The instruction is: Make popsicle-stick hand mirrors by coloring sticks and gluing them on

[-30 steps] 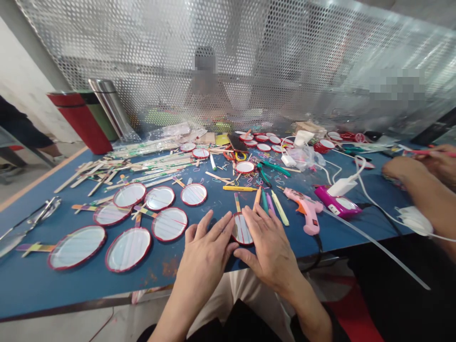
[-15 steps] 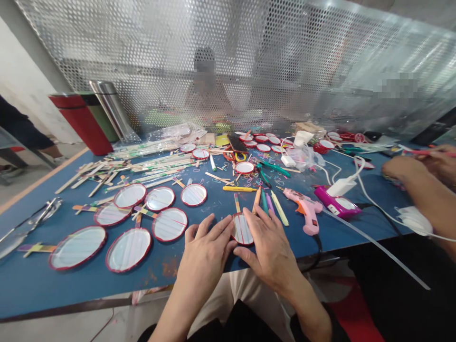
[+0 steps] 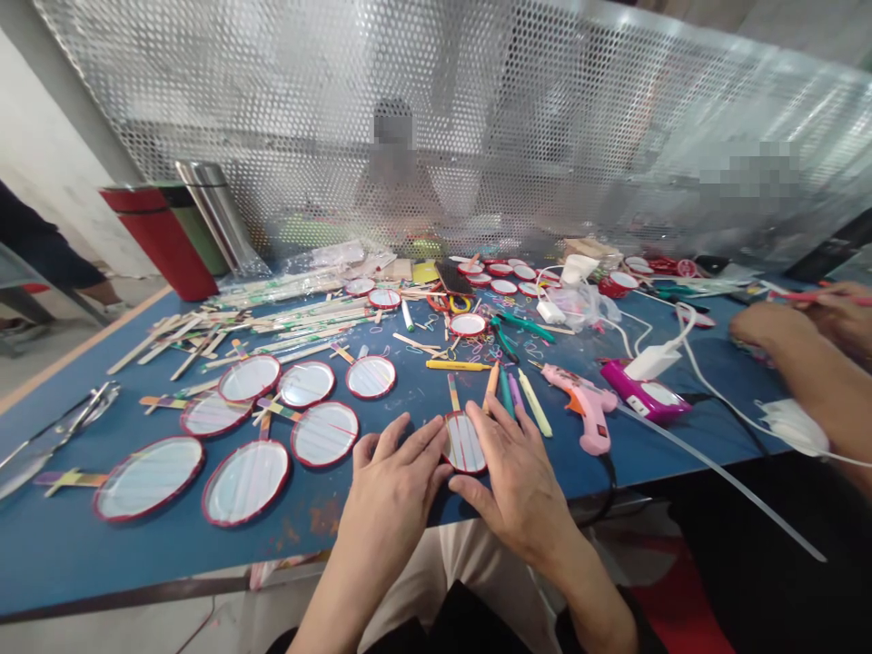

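Note:
A small round red-rimmed disc (image 3: 464, 442) with a pale, shiny face lies on the blue table between my hands. A coloured craft stick (image 3: 453, 391) juts from its far side. My left hand (image 3: 399, 472) rests at the disc's left edge, fingers stretched out and palm down. My right hand (image 3: 514, 463) lies over the right edge, fingers spread and partly covering it. Beyond my right fingers are several markers, among them an orange marker (image 3: 491, 386) and a pale yellow marker (image 3: 535, 401). Another marker, a yellow one (image 3: 455, 365), lies crosswise farther off.
Several larger red-rimmed discs (image 3: 246, 483) with sticks lie left. A pink glue gun (image 3: 584, 406) with a long glue stick (image 3: 728, 486) and a purple power strip (image 3: 644, 391) are right. Loose sticks (image 3: 194, 341), bottles (image 3: 163, 241) and green pliers (image 3: 504, 336) stand or lie farther back. Another person's arm (image 3: 810, 363) works at far right.
The view has shifted very slightly. Both hands keep the same place around the disc, with no clear movement of it.

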`<state>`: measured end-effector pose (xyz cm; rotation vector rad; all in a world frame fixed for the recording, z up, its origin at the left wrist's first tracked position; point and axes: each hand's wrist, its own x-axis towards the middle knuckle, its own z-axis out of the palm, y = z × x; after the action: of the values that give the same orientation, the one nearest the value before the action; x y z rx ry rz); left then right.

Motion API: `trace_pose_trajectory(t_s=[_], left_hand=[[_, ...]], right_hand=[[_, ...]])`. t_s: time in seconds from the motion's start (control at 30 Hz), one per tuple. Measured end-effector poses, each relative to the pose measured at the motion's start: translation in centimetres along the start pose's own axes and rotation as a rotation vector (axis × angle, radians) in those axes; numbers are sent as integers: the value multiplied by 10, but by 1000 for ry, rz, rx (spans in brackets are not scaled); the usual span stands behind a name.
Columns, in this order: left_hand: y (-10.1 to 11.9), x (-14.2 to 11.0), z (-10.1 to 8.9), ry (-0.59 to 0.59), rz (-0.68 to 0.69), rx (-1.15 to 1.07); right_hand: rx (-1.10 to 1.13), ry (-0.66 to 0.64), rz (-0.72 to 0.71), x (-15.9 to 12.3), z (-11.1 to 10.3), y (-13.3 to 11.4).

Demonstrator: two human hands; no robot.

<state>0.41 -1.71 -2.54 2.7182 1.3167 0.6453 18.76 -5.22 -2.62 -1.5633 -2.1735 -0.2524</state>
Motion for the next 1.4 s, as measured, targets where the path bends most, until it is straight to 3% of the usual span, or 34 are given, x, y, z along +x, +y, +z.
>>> trace_pose_trajectory(t_s=[1.4], left_hand=[[3,0,0,11,-36,-35]], right_hand=[[-33,3,-14,0,0,0]])
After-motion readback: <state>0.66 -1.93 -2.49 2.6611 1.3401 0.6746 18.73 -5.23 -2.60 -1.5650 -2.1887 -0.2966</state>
